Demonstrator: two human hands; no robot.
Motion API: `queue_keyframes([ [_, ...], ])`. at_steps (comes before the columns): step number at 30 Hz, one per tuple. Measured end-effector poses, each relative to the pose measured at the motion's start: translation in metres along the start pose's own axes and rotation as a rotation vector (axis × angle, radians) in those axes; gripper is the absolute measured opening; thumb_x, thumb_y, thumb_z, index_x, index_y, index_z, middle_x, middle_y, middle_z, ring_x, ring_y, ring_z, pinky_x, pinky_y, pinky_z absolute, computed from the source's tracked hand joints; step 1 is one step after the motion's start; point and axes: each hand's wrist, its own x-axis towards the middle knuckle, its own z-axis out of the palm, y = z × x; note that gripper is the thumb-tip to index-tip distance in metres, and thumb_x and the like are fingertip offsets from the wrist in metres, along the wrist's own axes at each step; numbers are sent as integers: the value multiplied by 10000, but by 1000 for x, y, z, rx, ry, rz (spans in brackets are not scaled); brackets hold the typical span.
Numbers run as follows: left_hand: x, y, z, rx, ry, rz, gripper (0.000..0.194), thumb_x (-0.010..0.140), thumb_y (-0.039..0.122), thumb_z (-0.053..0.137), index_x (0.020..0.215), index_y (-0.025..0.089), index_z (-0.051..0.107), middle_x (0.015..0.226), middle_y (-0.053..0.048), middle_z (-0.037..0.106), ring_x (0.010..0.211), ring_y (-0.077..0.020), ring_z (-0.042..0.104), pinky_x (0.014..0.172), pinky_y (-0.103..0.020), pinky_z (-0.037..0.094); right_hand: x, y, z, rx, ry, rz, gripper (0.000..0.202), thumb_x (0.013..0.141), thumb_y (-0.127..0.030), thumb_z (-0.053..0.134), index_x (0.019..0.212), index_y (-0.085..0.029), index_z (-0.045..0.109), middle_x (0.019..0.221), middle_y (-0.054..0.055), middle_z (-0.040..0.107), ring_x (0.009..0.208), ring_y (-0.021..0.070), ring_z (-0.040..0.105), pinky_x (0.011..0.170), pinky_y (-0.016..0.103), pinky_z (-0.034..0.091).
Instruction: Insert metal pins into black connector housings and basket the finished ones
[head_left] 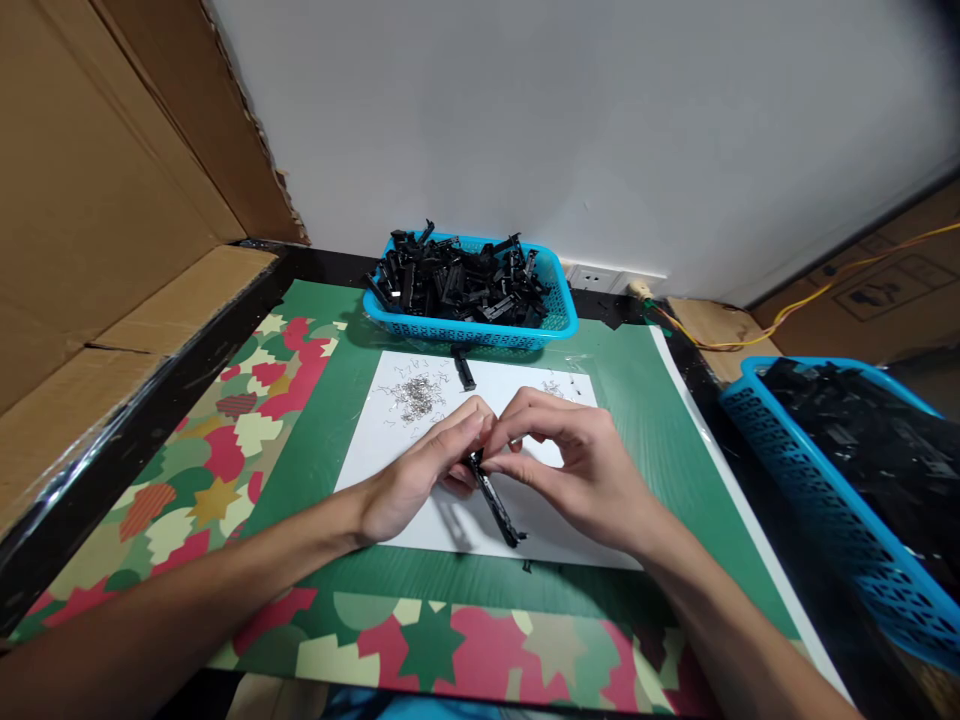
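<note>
Over a white sheet of paper [420,515], a slim black plastic part [496,505] slants down from between my hands. My left hand [442,455] is closed on its upper end, thumb against forefinger. The fingers of my right hand [559,450] are pinched at the same end; whether a tiny piece sits in that pinch is hidden. A heap of small metal springs or clips [418,397] lies on the paper to the left. A smaller scatter of them [555,388] is behind my right hand. Another black plastic part [464,370] rests at the paper's back edge.
A blue basket [465,332] piled with black plastic parts [457,280] stands at the back by the wall. To the right is a second blue basket [810,490] of black parts. Cardboard [112,130] rises at left. A plug with a yellow cable [787,310] is at the back right.
</note>
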Motion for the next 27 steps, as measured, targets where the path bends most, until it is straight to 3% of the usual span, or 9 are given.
queue_keyframes([
  [9,0,0,0,21,-17,27,444,1060,651,381,932,234,465,948,-23,428,845,-200,408,731,-323,386,0,-4,3,-27,26,-50,82,981,-280,764,938,-216,791,910,58,730,834,191,677,777,346,565],
  [27,-1,3,1,66,-27,23,453,1059,665,370,935,238,452,952,-19,430,849,-199,392,755,-335,374,-1,-3,0,-62,8,-61,72,954,-146,743,961,-196,796,912,53,725,825,170,671,749,317,557],
])
